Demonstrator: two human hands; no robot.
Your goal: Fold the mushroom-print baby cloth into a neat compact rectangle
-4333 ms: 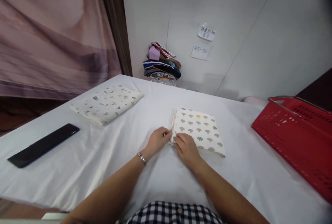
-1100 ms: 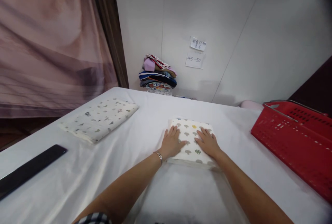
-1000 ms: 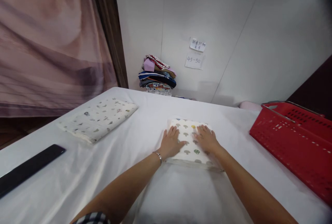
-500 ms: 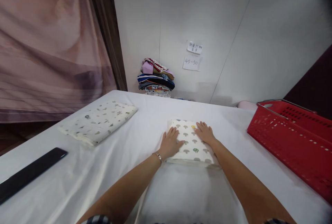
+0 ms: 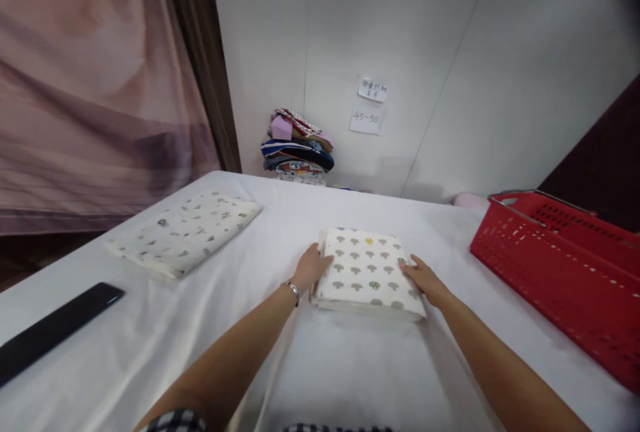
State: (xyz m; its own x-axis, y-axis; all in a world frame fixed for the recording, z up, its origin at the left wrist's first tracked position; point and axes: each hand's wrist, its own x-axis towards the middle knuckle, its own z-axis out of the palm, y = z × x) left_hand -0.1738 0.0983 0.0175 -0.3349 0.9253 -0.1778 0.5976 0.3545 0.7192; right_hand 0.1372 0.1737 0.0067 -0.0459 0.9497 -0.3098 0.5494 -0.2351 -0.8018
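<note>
A folded white cloth (image 5: 363, 271) printed with grey mushrooms, one yellow and a few green, lies flat before me on the white-covered table. Its layers show along the near edge. My left hand (image 5: 311, 267) grips the cloth's left edge, thumb on top and fingers down the side. At the opposite edge my right hand (image 5: 423, 279) holds it the same way, the thumb over the print. The undersides of the fingers are hidden. Farther left rests another folded white cloth (image 5: 193, 232) with small grey-green prints, touched by neither hand.
A red plastic basket (image 5: 555, 279) with metal handles stands on the right. A long black object (image 5: 55, 329) lies at the left edge of the table. Beyond the table, a pile of folded fabrics (image 5: 299, 145) sits against the wall, near two paper notes (image 5: 367, 119).
Both hands were lying flat on top of the mushroom cloth. They have moved apart to its left and right edges and now hold them. The view has shifted slightly.
</note>
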